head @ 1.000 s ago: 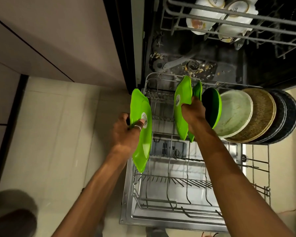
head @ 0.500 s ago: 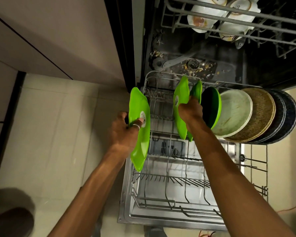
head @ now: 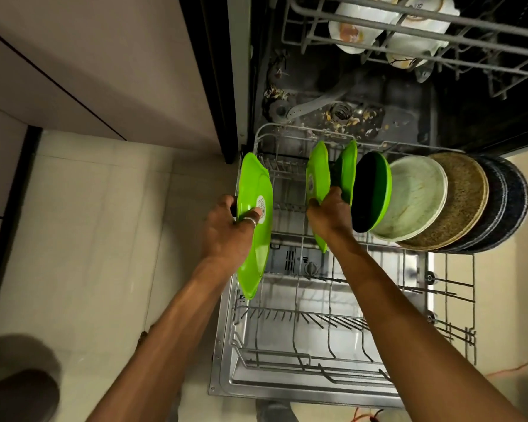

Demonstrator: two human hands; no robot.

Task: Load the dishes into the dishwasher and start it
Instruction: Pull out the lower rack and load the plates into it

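**Q:** Step in hand?

**A:** Seating a lime-green plate (head: pixel 317 175) on edge along the far edge of the lower rack (head: pixel 302 357), at the left end of a standing row. In order toward the far right corner: neighbouring lime-green plate (head: pixel 348 169), dark green plate (head: pixel 372 193), white plate (head: pixel 415 199), speckled brown plate (head: pixel 464 202), dark plates (head: pixel 509 205).

**Q:** How to do it well?

**A:** Lower the rim straight down into a single gap between tines. Keep the plate upright and parallel to its neighbour, without nudging the row. Let go only once held firmly by the wire. Whether already seated: hidden behind the hand, not discernible.

**Q:** Fingers?

**A:** Right hand (head: pixel 328 217): curled round the near rim of the plate being seated, thumb on its left face, grasping. Left hand (head: pixel 226 229): clamped on a third lime-green plate (head: pixel 255 239), a ringed one across the stickered face, the rest behind. Held upright at the left edge of the rack, near its far left corner, apart from the row.

**Q:** Elsewhere?

**A:** White cups (head: pixel 357 28) upturned in the upper rack (head: pixel 439 38). Food scraps (head: pixel 348 115) on the tub floor just beyond the far edge.
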